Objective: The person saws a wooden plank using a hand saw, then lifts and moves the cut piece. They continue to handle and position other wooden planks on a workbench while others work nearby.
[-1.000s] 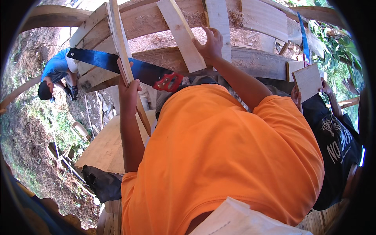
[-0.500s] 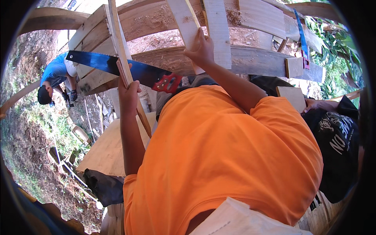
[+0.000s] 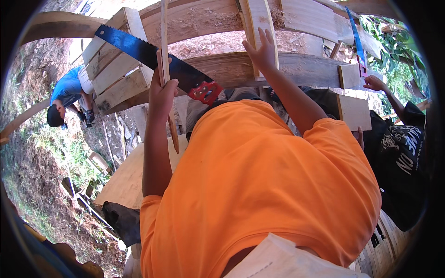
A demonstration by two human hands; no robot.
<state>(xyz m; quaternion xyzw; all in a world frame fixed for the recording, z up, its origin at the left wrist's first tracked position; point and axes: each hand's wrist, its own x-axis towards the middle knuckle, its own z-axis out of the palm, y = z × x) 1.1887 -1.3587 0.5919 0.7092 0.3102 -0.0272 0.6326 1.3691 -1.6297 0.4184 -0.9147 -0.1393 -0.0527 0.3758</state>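
Note:
My left hand (image 3: pixel 163 96) is closed around a long, narrow wooden strip (image 3: pixel 164 32) that stands nearly upright. Behind the strip and my fingers slants a handsaw (image 3: pixel 125 41) with a dark blue blade; its red handle (image 3: pixel 205 92) is near my lap. Whether my fingers also hold the blade, I cannot tell. My right hand (image 3: pixel 263 53) is open with spread fingers over a pale board (image 3: pixel 260 14), which lies across the long beams. Contact between that hand and the board is unclear.
Long beams (image 3: pixel 301 69) cross ahead, with slatted wood (image 3: pixel 116 69) at left. A co-worker in black (image 3: pixel 394 153) at right has a wood block (image 3: pixel 354 112) and reaches to a second saw (image 3: pixel 356 37). Another person in blue (image 3: pixel 69 85) bends at far left.
My right hand has let go of the board it gripped, which now lies farther right over the other one. My left hand, the strip and the saw shifted right; the saw's tip rose. The co-worker's hand reached out.

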